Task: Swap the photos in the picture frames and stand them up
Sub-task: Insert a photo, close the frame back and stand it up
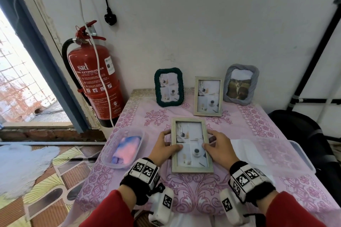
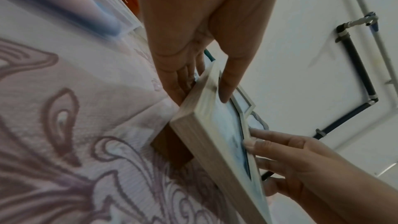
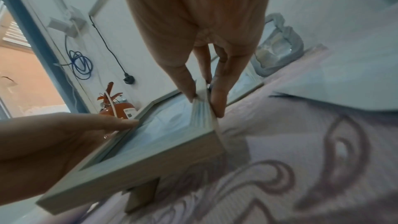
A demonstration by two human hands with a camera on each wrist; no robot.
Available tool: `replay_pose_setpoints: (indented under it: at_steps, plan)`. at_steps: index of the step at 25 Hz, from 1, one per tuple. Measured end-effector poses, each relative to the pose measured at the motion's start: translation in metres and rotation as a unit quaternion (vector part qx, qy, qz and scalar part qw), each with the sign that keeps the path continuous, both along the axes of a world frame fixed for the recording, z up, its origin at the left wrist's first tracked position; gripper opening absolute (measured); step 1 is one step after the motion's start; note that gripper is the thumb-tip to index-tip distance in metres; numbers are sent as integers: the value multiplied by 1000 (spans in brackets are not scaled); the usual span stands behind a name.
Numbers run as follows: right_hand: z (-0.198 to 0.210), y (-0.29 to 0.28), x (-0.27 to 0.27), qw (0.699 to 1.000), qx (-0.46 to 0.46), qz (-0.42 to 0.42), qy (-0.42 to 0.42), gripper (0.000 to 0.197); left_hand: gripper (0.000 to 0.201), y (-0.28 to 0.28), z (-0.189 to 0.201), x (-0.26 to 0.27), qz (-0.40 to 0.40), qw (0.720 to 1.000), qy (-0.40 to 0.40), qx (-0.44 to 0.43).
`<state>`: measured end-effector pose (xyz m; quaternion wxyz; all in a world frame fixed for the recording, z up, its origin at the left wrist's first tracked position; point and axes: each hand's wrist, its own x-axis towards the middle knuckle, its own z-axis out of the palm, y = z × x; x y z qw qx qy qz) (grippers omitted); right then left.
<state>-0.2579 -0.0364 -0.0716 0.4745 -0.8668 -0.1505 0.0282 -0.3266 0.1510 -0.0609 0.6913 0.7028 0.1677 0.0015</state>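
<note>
A pale wooden picture frame (image 1: 191,145) with a coffee-cup photo is held tilted just above the pink tablecloth, its brown back stand (image 2: 172,149) hanging under it. My left hand (image 1: 164,148) grips its left edge, thumb on the glass and fingers behind. My right hand (image 1: 215,148) grips the right edge the same way. In the wrist views the frame (image 2: 215,142) (image 3: 150,142) sits between both hands. A second wooden frame (image 1: 208,96) stands behind, with a dark green woven frame (image 1: 168,87) and a grey woven frame (image 1: 240,84) beside it.
A clear tub with a pink and blue cloth (image 1: 125,148) sits at the table's left. A clear lid or tray (image 1: 273,155) lies at the right. A red fire extinguisher (image 1: 96,81) hangs on the wall left of the table. A black chair (image 1: 302,134) stands at right.
</note>
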Motion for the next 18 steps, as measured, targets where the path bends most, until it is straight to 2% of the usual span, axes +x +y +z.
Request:
replay_pose_setpoints:
  at_steps: [8, 12, 18]
  plan:
    - [41, 14, 8, 993, 101, -19, -55, 48, 51, 6, 34, 14, 20, 991, -118, -52]
    - [50, 28, 14, 990, 130, -14, -61, 52, 33, 19, 50, 23, 27, 989, -139, -50]
    - [61, 59, 33, 983, 169, 12, -71, 50, 29, 53, 68, 42, 35, 986, -139, -87]
